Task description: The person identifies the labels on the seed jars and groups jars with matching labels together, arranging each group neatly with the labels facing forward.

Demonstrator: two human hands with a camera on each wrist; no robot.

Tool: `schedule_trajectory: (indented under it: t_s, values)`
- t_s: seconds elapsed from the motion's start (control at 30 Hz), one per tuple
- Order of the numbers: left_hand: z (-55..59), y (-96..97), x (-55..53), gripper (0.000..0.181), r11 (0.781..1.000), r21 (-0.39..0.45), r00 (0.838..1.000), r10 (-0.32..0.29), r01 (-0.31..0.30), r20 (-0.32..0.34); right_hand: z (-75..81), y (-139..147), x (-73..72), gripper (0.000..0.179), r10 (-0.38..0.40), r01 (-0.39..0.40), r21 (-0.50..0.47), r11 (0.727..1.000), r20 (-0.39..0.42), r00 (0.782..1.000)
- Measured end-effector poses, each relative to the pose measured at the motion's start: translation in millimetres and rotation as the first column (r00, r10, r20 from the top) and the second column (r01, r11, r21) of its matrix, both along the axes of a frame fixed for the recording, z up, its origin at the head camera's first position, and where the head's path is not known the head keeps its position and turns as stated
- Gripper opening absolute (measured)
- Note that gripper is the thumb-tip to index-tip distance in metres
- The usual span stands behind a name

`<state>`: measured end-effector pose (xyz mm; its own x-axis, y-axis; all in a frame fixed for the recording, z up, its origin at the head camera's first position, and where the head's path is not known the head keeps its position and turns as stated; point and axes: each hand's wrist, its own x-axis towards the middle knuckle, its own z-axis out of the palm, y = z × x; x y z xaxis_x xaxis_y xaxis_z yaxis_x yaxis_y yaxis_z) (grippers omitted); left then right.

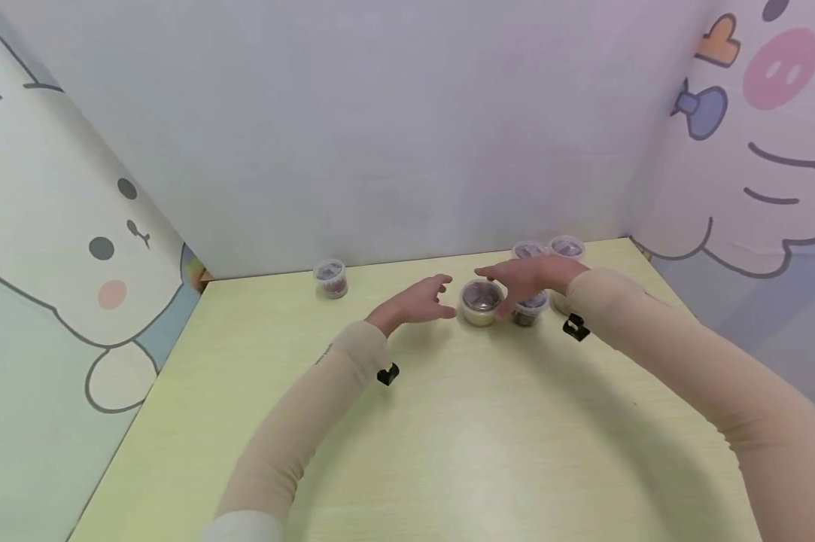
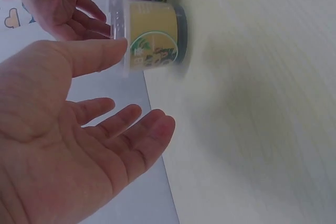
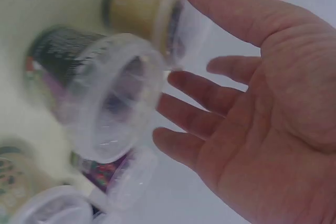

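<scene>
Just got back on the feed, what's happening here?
A person's left hand and right hand are both open near a yellow tub standing on the table. The left is clear of it; whether the right touches it, I can't tell. More tubs cluster by the right hand; a lone tub stands off to the left.

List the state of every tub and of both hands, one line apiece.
Left hand: fingers spread, holding nothing
Right hand: fingers extended beside the yellow-labelled tub, not gripping
Yellow-labelled tub: upright, clear lid on
Black-and-purple tub: upright, clear lid on
Lone tub at left: upright
Left back tub: upright, partly hidden
Right back tub: upright, partly hidden
Cream-labelled tub: upright, partly hidden
</scene>
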<state>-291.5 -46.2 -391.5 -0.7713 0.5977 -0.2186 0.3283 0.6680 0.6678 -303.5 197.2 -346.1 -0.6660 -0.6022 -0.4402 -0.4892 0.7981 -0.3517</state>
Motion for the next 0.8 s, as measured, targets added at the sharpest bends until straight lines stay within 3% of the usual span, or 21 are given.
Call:
schedule_trajectory:
  t_s: [0.17,0.27,0.53,0.8]
  values:
    - [-11.4,13.2,4.4,0.081,0.999,0.05,1.0,0.016,-0.017,0.009,-18.7,14.4,9.7,0.1,-0.019,0.013,-0.08,0.997,-0.08,0.997]
    - [-18.1,19.5,5.7,0.085,0.998,0.064,1.0,0.013,-0.012,-0.012,-28.4,20.0,14.1,0.099,0.003,-0.021,-0.114,0.993,-0.154,0.988]
    - [-30.7,28.1,9.2,0.089,0.995,0.101,0.998,0.024,-0.018,-0.054,-43.7,24.7,21.7,0.092,-0.026,-0.03,-0.179,0.983,-0.306,0.952]
    - [-34.0,27.9,9.0,0.085,0.995,0.095,0.995,0.015,-0.005,-0.096,-57.0,25.1,19.0,0.08,-0.011,-0.092,-0.215,0.972,-0.436,0.9]
